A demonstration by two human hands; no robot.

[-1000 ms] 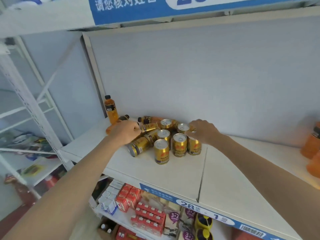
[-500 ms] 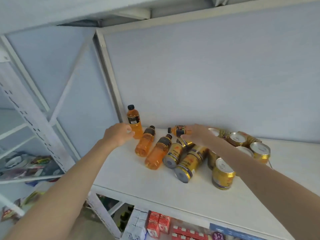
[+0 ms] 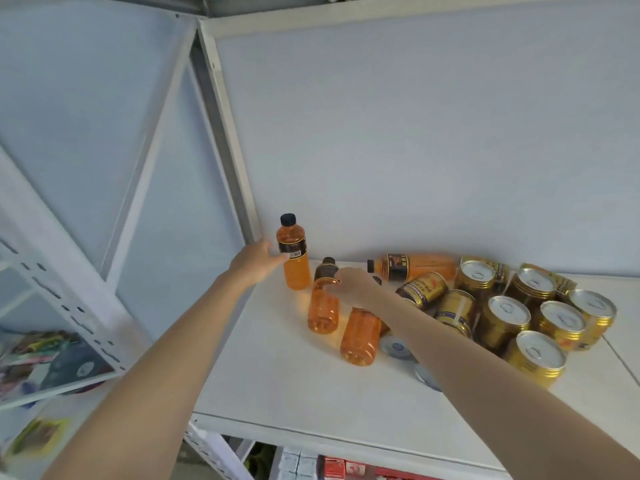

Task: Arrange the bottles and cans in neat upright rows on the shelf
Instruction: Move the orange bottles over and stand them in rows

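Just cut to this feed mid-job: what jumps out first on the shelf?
A jumble of gold cans crowds the right of the white shelf, most upright, a few on their sides. Left of them three orange bottles lie flat, and one upright bottle stands near the back left corner. The left hand touches that bottle; the right hand rests on a fallen bottle.

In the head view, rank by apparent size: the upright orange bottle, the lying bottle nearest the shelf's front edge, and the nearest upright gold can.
1. Upright orange bottle and nearest lying bottle: alike; the lying one is foreshortened and partly hidden, so unranked.
2. Nearest upright gold can, smallest.
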